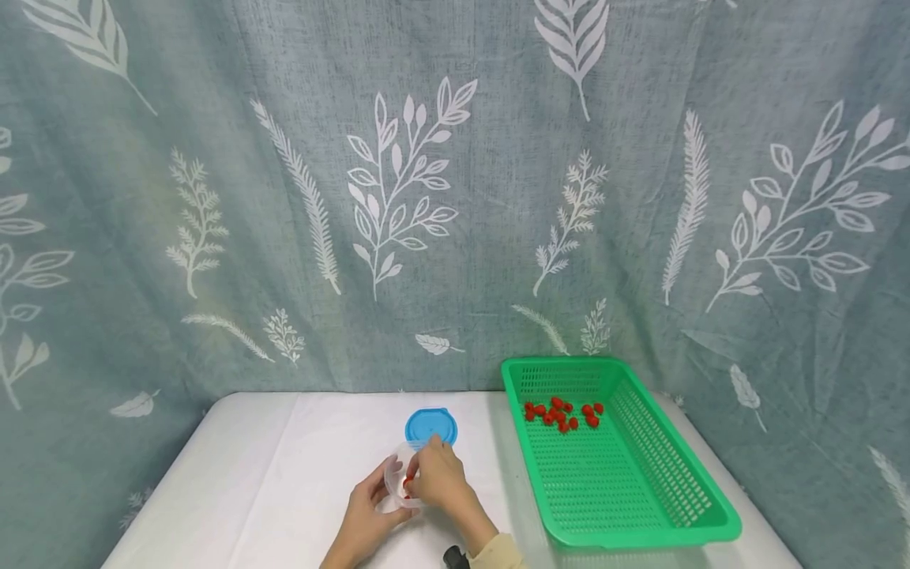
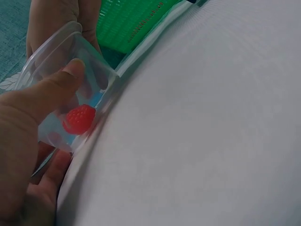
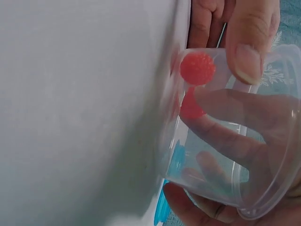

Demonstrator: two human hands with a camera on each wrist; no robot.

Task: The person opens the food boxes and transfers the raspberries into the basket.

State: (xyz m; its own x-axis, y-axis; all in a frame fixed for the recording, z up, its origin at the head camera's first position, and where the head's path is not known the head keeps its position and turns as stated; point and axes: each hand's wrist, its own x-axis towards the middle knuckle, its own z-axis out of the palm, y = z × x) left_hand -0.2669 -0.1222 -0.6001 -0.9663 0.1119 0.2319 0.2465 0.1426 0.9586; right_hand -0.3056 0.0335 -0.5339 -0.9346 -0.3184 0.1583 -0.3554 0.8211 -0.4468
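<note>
My left hand (image 1: 364, 520) grips a clear plastic tub (image 3: 221, 186) from the side, its thumb pressed on the outer wall. The tub stands on the white tabletop. Fingers of my right hand (image 1: 442, 476) reach down inside it and pinch a red raspberry (image 3: 190, 104) near the bottom. Beside that one, another raspberry (image 3: 197, 68) lies on the tub's floor. Through the clear wall, the left wrist view also shows a raspberry (image 2: 79, 119) low in the tub. Just behind the tub lies a round blue lid (image 1: 430, 425).
To the right stands a green plastic basket (image 1: 633, 542) with several raspberries (image 1: 560, 416) gathered toward its far end. A white cloth (image 1: 284, 482) covers the table. Behind it hangs a grey-green curtain (image 1: 426, 332) with white leaf prints. A small black object (image 1: 455, 557) shows by the right sleeve.
</note>
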